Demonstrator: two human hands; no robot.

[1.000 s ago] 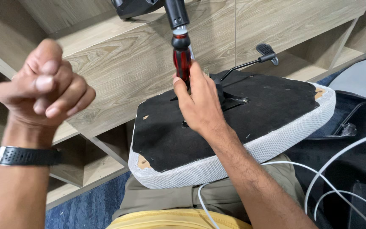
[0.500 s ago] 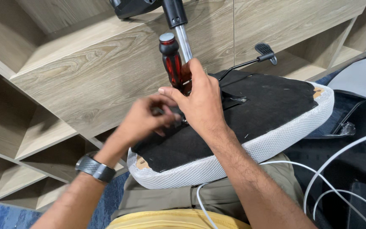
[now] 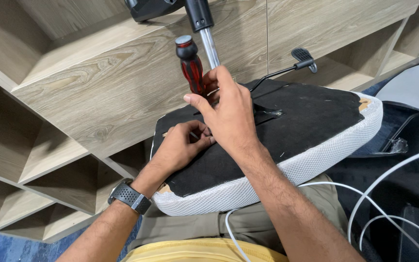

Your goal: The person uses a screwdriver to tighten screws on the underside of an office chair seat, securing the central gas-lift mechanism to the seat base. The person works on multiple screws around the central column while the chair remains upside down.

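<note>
Your right hand (image 3: 229,116) clamps the stiff, grippy screwdriver (image 3: 190,65) low on its handle; your left hand (image 3: 180,145) pinches together at its tip on the seat (image 3: 311,121).

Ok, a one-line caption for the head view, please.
Right hand grips a red-and-black screwdriver upright on the upturned chair seat; left hand pinches at its tip.

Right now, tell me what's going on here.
A person has an upturned chair seat across their lap. The right hand grips a red-and-black screwdriver, held upright against the seat's black underside beside the chrome post. The left hand pinches something small near the screwdriver's tip; what it is cannot be made out.
</note>
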